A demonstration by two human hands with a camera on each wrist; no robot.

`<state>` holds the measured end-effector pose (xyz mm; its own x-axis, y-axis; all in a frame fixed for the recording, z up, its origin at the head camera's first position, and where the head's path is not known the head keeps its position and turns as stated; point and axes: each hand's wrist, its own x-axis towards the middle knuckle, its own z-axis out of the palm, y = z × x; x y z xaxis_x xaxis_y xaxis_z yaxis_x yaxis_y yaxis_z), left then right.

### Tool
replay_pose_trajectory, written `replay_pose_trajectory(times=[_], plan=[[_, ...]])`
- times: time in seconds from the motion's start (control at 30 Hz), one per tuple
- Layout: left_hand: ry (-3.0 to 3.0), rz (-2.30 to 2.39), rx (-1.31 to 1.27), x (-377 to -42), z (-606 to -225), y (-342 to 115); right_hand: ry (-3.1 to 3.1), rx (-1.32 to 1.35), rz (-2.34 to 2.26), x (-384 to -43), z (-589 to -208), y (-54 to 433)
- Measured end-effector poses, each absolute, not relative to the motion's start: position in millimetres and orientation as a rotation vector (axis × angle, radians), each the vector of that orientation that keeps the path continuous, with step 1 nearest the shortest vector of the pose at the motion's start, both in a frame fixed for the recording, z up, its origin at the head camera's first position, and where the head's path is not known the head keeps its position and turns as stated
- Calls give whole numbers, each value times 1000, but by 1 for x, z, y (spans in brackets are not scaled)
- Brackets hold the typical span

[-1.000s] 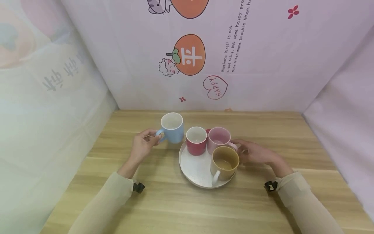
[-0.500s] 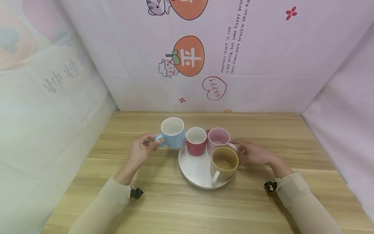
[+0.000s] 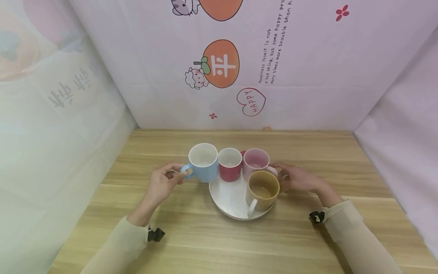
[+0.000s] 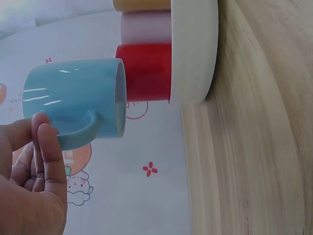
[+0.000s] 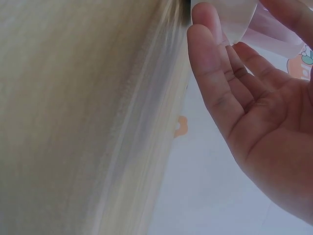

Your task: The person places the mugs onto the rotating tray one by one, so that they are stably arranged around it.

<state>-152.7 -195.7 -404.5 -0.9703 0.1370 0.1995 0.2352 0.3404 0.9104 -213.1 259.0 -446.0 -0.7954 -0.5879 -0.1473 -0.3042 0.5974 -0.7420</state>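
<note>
My left hand (image 3: 164,182) pinches the handle of a light blue mug (image 3: 207,169) with thumb and fingers. This mug is in the air, above the left edge of a round white tray (image 3: 224,196); the left wrist view shows a gap under its base. On the tray stand a red mug (image 3: 230,171), a pink mug (image 3: 254,161) and a yellow mug (image 3: 261,192) with a white handle. At the tray's right side, my right hand (image 3: 295,178) has loosely bent fingers by the rim and the pink mug's handle; the fingertips (image 5: 205,41) seem to touch the tray.
The tray sits on a wooden table (image 3: 212,243). A printed white cloth (image 3: 164,76) hangs behind the table, and pale cloths stand at the left (image 3: 68,144) and right sides.
My left hand has brought the blue mug down and slightly toward me, closer to the tray's left edge. The right hand and the other mugs have kept their places.
</note>
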Motion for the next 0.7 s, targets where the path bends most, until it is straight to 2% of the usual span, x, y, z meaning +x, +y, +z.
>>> replay_pose_trajectory(times=[0.7], plan=[[-2504,-1804,-470,-143,-407,-180,2442,-720,-1028,-214,-446,259]])
